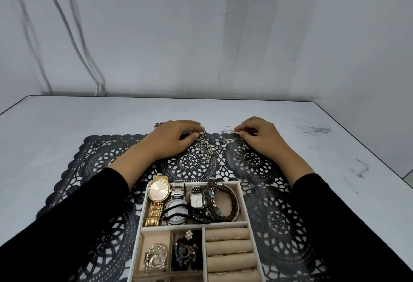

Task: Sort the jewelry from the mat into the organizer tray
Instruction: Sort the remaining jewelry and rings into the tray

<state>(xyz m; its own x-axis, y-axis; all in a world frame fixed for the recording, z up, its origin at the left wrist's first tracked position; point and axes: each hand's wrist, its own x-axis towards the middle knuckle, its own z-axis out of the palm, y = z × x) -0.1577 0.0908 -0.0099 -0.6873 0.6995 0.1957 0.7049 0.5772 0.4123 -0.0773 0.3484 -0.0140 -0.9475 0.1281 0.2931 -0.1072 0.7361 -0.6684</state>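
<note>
Left hand (176,136): thumb and forefinger pinch the far end of the silver link chain (204,150), and the rest trails toward me across the black lace mat (89,170). Right hand (261,135): fingertips pinch a thin pale piece (234,130) at the mat's far edge, too small to identify. Small hoop (228,128) lies just beside it on the table (335,138). Organizer tray (143,214) sits on the mat nearest me. 1 gold watch (157,189) lies in its far compartment among other watches and bracelets.
</note>
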